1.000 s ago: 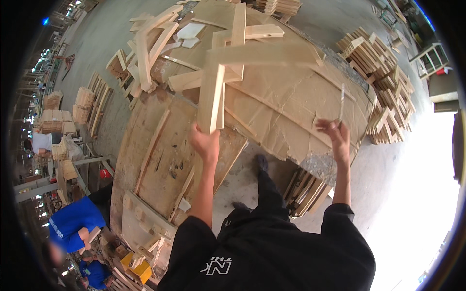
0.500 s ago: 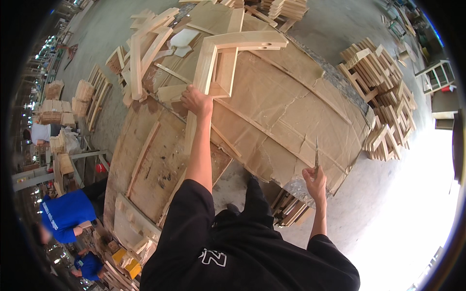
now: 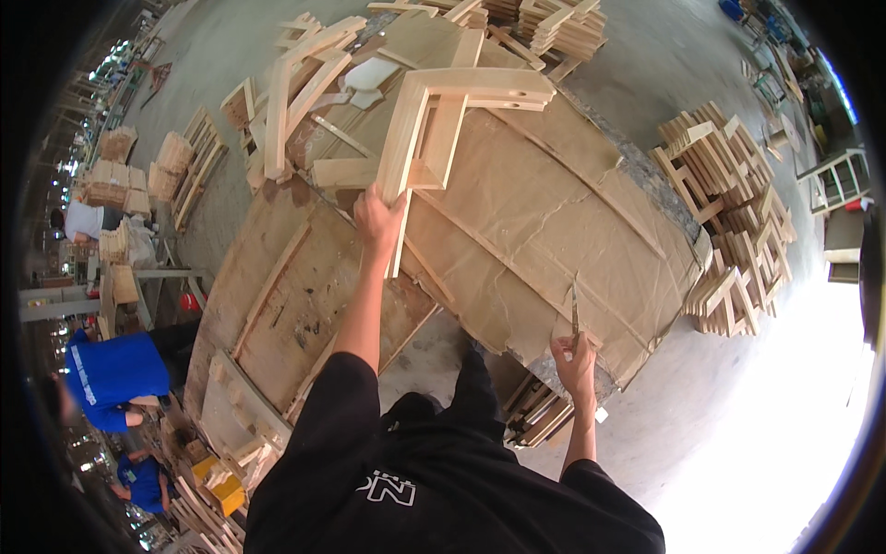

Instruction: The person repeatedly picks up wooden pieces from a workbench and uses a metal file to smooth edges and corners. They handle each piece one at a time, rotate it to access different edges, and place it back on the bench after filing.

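Wooden frame piece [image 3: 434,129], L-shaped, now lies flatter on the cardboard-covered table [image 3: 591,212], lowered from a second ago. Left hand [image 3: 378,220] fingers wrapped round its lower end. Right hand [image 3: 574,355] has dropped to the table edge, pinching a thin blade-like tool [image 3: 573,312]; exact kind unclear. Stacked frames [image 3: 729,222] beyond.
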Tool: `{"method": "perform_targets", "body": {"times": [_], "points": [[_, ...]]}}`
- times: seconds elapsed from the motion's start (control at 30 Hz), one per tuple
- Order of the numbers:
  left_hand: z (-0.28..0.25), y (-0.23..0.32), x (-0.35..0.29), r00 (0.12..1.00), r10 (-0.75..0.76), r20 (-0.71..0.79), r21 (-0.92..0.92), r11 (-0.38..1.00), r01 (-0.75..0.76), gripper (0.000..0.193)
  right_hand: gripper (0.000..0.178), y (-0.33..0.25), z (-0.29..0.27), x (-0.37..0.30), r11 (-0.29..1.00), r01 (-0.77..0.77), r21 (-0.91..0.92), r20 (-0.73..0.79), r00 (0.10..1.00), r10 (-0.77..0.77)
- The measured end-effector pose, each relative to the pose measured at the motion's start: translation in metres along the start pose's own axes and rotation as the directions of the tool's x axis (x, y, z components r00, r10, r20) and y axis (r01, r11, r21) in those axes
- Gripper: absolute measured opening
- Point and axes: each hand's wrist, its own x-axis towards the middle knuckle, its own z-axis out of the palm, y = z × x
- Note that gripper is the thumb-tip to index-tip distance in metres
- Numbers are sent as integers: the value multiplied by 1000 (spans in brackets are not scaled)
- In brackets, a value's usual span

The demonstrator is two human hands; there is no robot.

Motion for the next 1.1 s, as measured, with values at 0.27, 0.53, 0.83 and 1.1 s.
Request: {"method": "perform_targets", "body": {"times": [0.27,0.53,0.83,1.1], "points": [[9,4,-2,999,-11,-44,58,998,13,58,28,3,-8,-19,996,-50,-69,-67,997,45],[-1,-11,-6,996,70,-60,-11,997,-71,60,26,-13,-5,-39,991,-28,-127,-35,999,24],[-120,-42,-148,924,273,-268,-433,822,-369,20,29,-74,78,-84,962,274,10,307,915,-264],[-274,-247,-437,930,-320,-183,-554,814,171,18,28,-134,240,-220,814,543,205,730,469,-497]]}}
